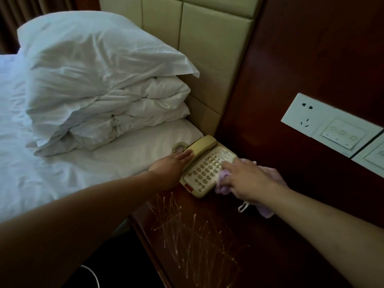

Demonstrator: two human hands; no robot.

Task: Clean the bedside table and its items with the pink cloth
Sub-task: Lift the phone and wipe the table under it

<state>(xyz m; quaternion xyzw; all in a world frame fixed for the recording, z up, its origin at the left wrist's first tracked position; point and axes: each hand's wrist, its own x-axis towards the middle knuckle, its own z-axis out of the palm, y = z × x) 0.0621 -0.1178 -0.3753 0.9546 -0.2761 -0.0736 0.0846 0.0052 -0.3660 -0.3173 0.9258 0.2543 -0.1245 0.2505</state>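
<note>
A cream plastic push-button telephone [204, 167] sits at the back of the dark red wooden bench [207, 235], whose top is scored with pale scratches. The left hand [173, 165] rests flat, fingers straight, against the handset. The right hand [247, 179] presses the crumpled pink cloth [223, 189] onto the keypad's right edge, fingers curled over it. 1 white pillow [93, 65] lies on the bed [31, 163] beside.

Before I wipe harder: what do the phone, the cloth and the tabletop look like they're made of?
Telephone: looks like hard cream plastic, smooth and matte, with moulded keys.
Pink cloth: soft, fuzzy fabric that bunches under the right hand, probably microfibre or terry.
Bedside table: dark reddish wood or veneer with a glossy varnish; pale scratches show on the top.
</note>
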